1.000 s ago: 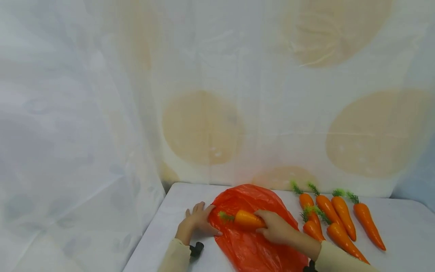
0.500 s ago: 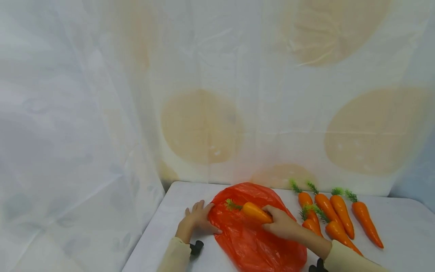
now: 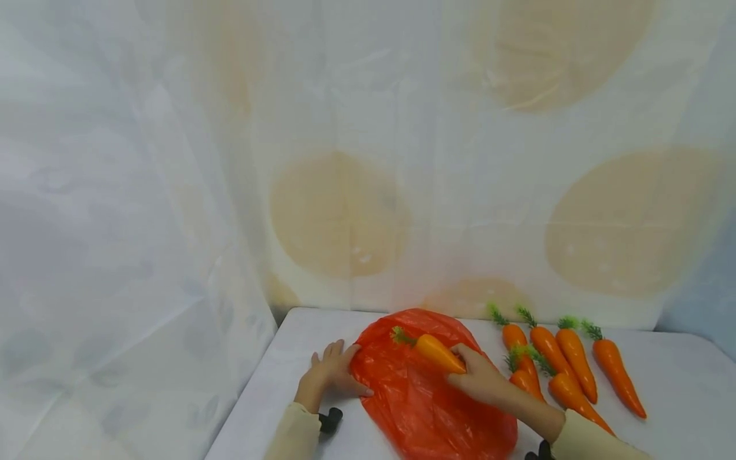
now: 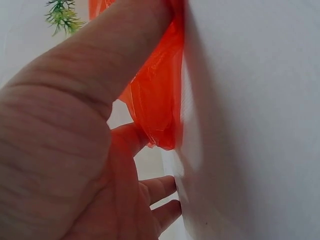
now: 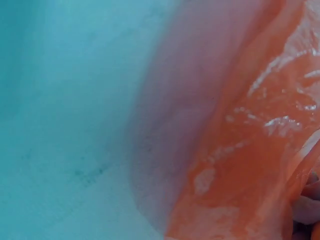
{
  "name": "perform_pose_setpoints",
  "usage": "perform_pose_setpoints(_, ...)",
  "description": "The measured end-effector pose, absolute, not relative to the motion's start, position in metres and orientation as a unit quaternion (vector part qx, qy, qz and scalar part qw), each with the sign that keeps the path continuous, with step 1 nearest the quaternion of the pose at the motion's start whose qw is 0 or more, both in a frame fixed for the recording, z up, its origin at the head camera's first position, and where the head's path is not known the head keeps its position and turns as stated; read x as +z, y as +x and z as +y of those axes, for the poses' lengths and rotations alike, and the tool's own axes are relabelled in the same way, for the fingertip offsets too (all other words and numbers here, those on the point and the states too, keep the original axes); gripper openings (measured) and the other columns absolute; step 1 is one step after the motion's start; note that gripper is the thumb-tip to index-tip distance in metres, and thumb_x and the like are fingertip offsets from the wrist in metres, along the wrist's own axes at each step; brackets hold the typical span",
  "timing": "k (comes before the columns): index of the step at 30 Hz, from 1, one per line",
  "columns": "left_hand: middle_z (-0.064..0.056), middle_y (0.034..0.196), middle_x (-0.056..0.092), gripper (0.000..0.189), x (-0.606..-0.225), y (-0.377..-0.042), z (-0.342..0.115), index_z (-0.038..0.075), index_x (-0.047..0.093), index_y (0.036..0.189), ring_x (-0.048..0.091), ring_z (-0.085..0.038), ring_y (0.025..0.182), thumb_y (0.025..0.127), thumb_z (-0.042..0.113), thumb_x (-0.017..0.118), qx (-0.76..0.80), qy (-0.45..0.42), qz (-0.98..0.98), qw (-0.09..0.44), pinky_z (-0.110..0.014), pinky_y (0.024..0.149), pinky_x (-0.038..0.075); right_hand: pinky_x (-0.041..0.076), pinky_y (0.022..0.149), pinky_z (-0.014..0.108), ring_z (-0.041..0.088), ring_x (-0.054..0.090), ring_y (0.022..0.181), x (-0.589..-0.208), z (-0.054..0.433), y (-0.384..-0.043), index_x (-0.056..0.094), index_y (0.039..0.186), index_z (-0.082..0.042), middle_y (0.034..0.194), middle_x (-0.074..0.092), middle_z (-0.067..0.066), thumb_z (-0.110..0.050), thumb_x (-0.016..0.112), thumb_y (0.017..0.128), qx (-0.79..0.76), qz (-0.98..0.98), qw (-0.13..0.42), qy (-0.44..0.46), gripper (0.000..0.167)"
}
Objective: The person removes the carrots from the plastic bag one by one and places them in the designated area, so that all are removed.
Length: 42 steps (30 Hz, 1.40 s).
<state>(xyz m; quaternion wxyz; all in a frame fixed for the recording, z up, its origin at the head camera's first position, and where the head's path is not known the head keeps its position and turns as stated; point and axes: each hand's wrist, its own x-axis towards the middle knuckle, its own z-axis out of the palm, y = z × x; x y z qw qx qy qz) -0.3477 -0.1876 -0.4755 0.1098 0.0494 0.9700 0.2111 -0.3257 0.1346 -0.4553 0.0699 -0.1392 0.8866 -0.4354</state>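
Note:
In the head view my right hand [image 3: 480, 377] grips a toy carrot [image 3: 438, 353] by its narrow end, its green top pointing left. The carrot is over a red plastic bag [image 3: 425, 409] that lies on the table. My left hand [image 3: 335, 374] is at the bag's left edge, thumb and index finger spread apart and touching it. The left wrist view shows the bag [image 4: 157, 100] between thumb and index finger, the other fingertips on the table, and green leaves [image 4: 64, 19] above. In the right wrist view, the bag [image 5: 240, 165] hides most of the right hand's fingers [image 5: 306, 209].
Several more toy carrots [image 3: 618, 377] with green tops lie on the right of the white table [image 3: 684, 396], close to the right forearm. A pale curtain with yellow circles [image 3: 345, 214] hangs behind the table. Black camera mounts [image 3: 330, 420] are on the wrists.
My right hand has moved the carrot away from me and slightly right, and its tip now angles down to the right. The left hand stays at the bag's edge.

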Motion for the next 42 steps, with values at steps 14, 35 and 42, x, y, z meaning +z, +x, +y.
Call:
perform_pose_setpoints(14,-0.021,0.158,0.028,0.102,-0.472,-0.347,-0.186,0.019,0.043,0.148,0.022,-0.042,0.145,0.063,0.059,0.084,0.208,0.057,0.971,0.107,-0.074,0.113,0.009,0.050,0.066,0.029,0.016,0.053,0.077,-0.443,0.144,-0.317,0.047,0.133,-0.002,0.102,0.062,0.006,-0.021,0.071,0.089,-0.406,0.910,0.035,-0.084,0.054)
perform_pose_setpoints(35,-0.020,0.158,0.028,0.101,-0.469,-0.347,-0.191,0.019,0.043,0.148,0.024,-0.042,0.145,0.065,0.058,0.083,0.196,0.062,0.973,0.101,-0.074,0.113,0.009,0.046,0.065,0.027,0.016,0.053,0.079,-0.443,0.172,-0.301,0.057,0.123,-0.006,0.097,0.062,0.004,-0.042,0.066,0.093,-0.427,0.902,0.028,-0.062,0.048)
perform_pose_setpoints(42,-0.021,0.158,0.029,0.102,-0.473,-0.347,-0.189,0.019,0.043,0.148,0.024,-0.042,0.145,0.064,0.059,0.084,0.202,0.060,0.971,0.110,-0.074,0.113,0.010,0.047,0.067,0.028,0.015,0.054,0.080,-0.441,0.190,-0.295,0.060,0.124,-0.003,0.097,0.066,0.002,-0.042,0.066,0.093,-0.409,0.910,0.026,-0.066,0.051)
